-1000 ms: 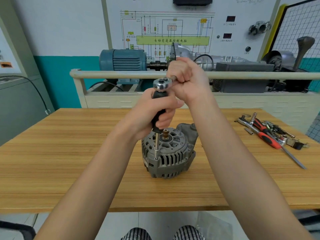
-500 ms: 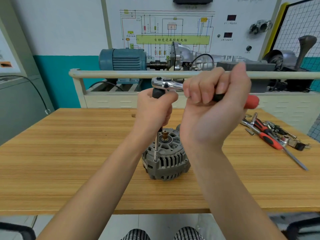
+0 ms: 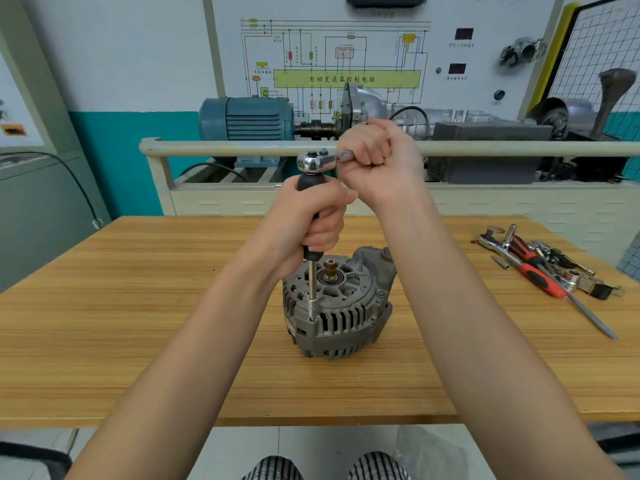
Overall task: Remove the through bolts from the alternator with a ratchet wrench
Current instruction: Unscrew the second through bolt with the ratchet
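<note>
Fingers [image 3: 367,157] round ratchet wrench [image 3: 313,161], ext. vertical

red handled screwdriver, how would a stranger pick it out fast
Look to the right end of the wooden table, at the heap of loose tools. The red handled screwdriver lies there; its long bare shaft points toward the near edge.

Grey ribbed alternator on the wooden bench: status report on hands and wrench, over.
Left hand grips black extension handle upright. Right hand grips chrome ratchet wrench. Socket seated on bolt at rim of grey ribbed alternator. Nothing in the way.
</note>
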Demonstrator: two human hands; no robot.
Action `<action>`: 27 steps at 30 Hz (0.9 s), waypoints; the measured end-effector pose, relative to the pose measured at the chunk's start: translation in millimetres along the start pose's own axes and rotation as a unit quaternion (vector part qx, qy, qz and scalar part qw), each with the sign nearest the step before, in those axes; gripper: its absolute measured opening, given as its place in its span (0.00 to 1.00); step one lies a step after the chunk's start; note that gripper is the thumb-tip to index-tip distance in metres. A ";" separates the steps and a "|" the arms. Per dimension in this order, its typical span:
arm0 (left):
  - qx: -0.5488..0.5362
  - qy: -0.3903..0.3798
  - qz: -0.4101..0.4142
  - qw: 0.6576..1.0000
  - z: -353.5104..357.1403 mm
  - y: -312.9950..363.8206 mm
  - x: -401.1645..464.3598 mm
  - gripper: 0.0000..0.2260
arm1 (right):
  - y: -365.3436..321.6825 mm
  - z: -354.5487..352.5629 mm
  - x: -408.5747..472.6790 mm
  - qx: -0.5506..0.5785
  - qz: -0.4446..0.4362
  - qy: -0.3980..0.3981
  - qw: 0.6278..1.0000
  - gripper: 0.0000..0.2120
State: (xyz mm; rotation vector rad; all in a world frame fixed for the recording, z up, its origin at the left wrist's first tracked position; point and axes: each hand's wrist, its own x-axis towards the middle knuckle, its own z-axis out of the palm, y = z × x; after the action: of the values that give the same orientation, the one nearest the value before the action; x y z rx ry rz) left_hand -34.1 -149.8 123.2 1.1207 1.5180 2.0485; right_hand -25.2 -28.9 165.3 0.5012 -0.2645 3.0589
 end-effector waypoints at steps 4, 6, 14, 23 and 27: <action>0.009 0.086 0.037 0.996 5.3 -2.7 -4.0 0.18 | 5.7 7.4 -20.9 -0.038 -0.116 -0.004 0.993 0.23; 0.030 0.147 0.050 0.987 7.6 -4.2 -3.1 0.17 | 16.6 12.1 -37.3 -0.103 -0.209 -0.023 0.972 0.21; 0.047 0.162 0.079 0.983 6.0 -8.0 -4.3 0.21 | 45.9 12.3 -60.7 -0.222 -0.366 -0.122 0.896 0.24; -0.007 -0.127 -0.006 0.992 -6.4 3.4 -6.7 0.15 | 8.1 5.4 -4.2 0.008 0.063 0.014 0.998 0.25; -0.006 -0.063 -0.004 0.998 -4.3 1.6 -5.8 0.18 | 4.4 4.7 -6.5 0.018 0.025 0.001 1.000 0.31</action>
State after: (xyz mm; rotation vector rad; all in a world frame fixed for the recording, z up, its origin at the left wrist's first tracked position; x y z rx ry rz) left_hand -33.5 -157.1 122.0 1.2130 1.4452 1.9392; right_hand -17.8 -34.1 166.9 0.5000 -0.2259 3.1188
